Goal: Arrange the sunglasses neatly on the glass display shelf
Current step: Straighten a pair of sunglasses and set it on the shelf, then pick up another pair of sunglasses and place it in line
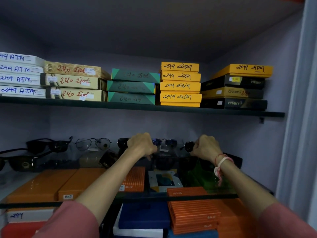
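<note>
sleeves: two pink sleeves [72, 220] at the bottom edge, both arms reaching forward over the glass shelf [137, 197]
under the glass: flat boxes on the level below show through it, orange boxes [51, 184] left and right, one blue box [145, 217], one white box [30, 215] with handwriting, count there unclear
wrist: thread bracelet [221, 165] on the right wrist
left hand: left hand [142, 145] curled closed, fingers down onto a dark pair [122, 142] in the back row; exact pinch point hidden
right hand: right hand [207, 146] closed into a fist around another dark pair [189, 146], one round lens sticks out to its left
task item location: sunglasses sit on the glass shelf, mostly toward the back wall; a black front pair [171, 162] lies just below and between the hands
count, sunglasses: about eight visible; two black pairs far left [22, 162], one black pair behind those [49, 145], one clear-lens wire pair [93, 143], one blue-lens pair [164, 142], plus the two in hand and the front one; more may hide behind the arms
handling, my read: light, stiff frames, thin hinged arms that bend if forced; lenses smear and scratch, and frames likely slide easily on glass
where to hold: probably by the bridge or both hinge corners, off the lenses; set down gently, glass on glass-like contact chips
top shelf: top shelf [154, 109] carries five box stacks [180, 85]; four white, three beige, three green, four yellow, then one yellow over three dark
</note>
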{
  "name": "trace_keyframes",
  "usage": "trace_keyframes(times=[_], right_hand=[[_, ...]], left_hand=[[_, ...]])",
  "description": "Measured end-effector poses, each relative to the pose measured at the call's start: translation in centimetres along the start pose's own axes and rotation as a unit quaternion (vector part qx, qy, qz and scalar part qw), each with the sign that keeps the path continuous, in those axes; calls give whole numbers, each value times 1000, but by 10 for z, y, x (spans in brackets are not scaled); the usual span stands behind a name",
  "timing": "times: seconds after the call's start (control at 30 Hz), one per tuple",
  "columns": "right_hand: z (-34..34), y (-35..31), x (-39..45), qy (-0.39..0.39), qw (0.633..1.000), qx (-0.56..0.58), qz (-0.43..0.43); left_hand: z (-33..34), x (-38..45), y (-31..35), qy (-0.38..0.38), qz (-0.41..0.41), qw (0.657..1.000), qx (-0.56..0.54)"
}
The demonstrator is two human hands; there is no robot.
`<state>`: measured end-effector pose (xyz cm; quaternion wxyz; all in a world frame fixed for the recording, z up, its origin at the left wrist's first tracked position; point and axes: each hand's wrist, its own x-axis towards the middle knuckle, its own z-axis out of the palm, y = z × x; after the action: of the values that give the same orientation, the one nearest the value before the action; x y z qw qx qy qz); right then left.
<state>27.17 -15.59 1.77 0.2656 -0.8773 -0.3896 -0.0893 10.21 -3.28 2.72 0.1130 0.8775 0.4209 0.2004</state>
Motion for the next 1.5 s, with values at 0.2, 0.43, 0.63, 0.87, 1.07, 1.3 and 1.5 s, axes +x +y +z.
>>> trace_keyframes(times=[0.2,0.43,0.63,0.87,1.07,1.3,1.5], right_hand=[[2,-8,7,-17,997,-73,0],[3,-44,-4,55,995,-83,-31],[29,-122,-24,35,993,30,-107],[70,-170,-40,-88,990,21,-107],[84,-186,-54,-70,995,23,-63],[74,-187,-62,-14,993,63,-102],[55,-180,-63,-56,968,195,-146]], left_hand=[[2,7,-6,-39,6,999,-17],[-13,2,-47,62,15,997,-40],[-33,-8,-105,108,-49,990,73],[-32,-14,-145,3,-77,996,54],[-43,-14,-175,-32,-67,997,-5],[-55,-19,-194,74,-9,997,31],[-62,-19,-179,128,107,986,2]])
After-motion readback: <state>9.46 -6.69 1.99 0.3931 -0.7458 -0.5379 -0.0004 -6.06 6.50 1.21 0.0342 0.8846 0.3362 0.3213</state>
